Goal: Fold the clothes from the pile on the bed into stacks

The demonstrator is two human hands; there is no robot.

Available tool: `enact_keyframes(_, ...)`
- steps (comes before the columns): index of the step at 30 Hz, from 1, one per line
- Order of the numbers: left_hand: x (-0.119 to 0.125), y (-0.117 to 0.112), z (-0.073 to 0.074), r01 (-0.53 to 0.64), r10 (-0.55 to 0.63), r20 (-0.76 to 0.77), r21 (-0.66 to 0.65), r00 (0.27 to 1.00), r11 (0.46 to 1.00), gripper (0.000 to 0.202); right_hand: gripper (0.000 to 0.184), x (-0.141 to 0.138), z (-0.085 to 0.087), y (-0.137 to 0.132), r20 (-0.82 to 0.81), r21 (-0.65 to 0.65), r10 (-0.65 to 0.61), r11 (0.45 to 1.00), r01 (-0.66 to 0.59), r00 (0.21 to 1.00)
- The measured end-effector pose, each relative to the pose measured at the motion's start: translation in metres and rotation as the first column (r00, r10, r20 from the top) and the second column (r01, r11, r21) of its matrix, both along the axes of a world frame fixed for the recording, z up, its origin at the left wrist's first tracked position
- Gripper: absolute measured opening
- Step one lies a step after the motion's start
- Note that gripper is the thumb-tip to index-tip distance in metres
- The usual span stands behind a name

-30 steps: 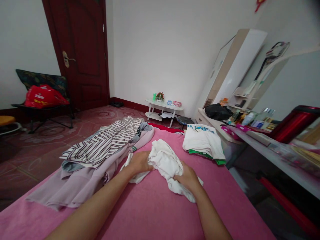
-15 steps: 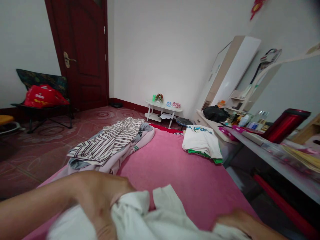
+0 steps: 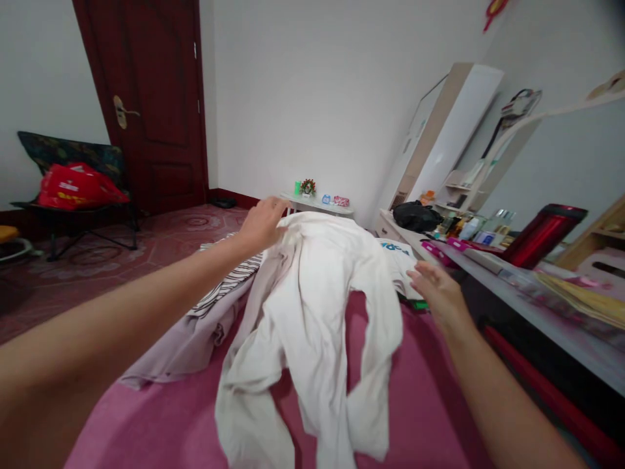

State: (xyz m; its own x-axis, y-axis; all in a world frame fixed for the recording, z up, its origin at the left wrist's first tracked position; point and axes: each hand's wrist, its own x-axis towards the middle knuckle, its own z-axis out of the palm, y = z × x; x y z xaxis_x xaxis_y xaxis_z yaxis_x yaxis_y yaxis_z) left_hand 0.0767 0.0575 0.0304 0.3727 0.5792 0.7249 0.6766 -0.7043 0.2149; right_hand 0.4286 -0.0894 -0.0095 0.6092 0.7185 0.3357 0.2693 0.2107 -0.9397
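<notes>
My left hand (image 3: 261, 223) is stretched out far over the pink bed (image 3: 170, 423) and grips the top edge of a white garment (image 3: 312, 306). The garment hangs and trails down toward me, with its sleeves loose on the cover. To the right, my right hand (image 3: 436, 293) hovers beside the garment with its fingers spread and nothing in it. Left of the garment lies a heap of clothes with a striped top (image 3: 224, 290) on a pale lilac piece (image 3: 190, 339).
A folded white shirt with green trim (image 3: 403, 260) lies at the bed's far right. A cluttered counter (image 3: 527, 286) with a red pot (image 3: 541, 234) runs along the right. A small white table (image 3: 317, 203), dark red door (image 3: 146, 104) and chair with a red bag (image 3: 73, 185) stand beyond.
The white garment was bunched in both hands, pulled close to me, and is now flung out lengthwise over the bed. My right hand has let go of it.
</notes>
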Motion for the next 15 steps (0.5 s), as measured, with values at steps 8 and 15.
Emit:
enact_keyframes(8, -0.019, -0.093, -0.143, 0.298, -0.396, -0.194, -0.395, 0.897, 0.869, 0.041, 0.044, -0.024, -0.127, -0.084, 0.130, -0.447, 0.376, 0.848, -0.284, 0.917)
enact_keyframes(15, -0.020, -0.158, -0.146, 0.354, -0.566, -0.184, -0.616, 0.804, 0.704, 0.052, 0.071, -0.057, -0.126, -0.099, 0.301, -0.646, 0.578, 0.709, -0.284, 0.758)
